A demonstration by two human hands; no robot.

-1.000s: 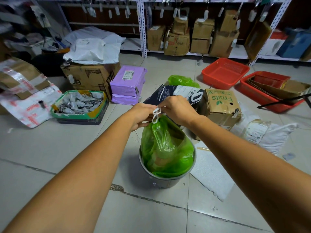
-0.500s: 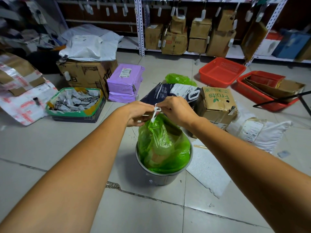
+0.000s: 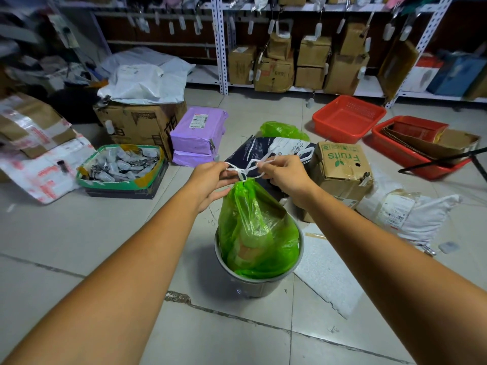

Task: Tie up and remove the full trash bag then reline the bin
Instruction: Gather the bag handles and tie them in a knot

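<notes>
Two-handed cinch: pull outward evenly and level, without tipping bin (image 3: 253, 287) or tearing bag (image 3: 255, 227), seated in bin, neck gathered shut. Reaching forward, converging above bag: with left hand (image 3: 210, 180) pinching left end of string (image 3: 238, 172); with right hand (image 3: 284, 175) gripping right end, fingers curled.

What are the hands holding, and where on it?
The left hand and right hand each pinch one end of the white drawstring at the gathered neck of the green trash bag.
</notes>
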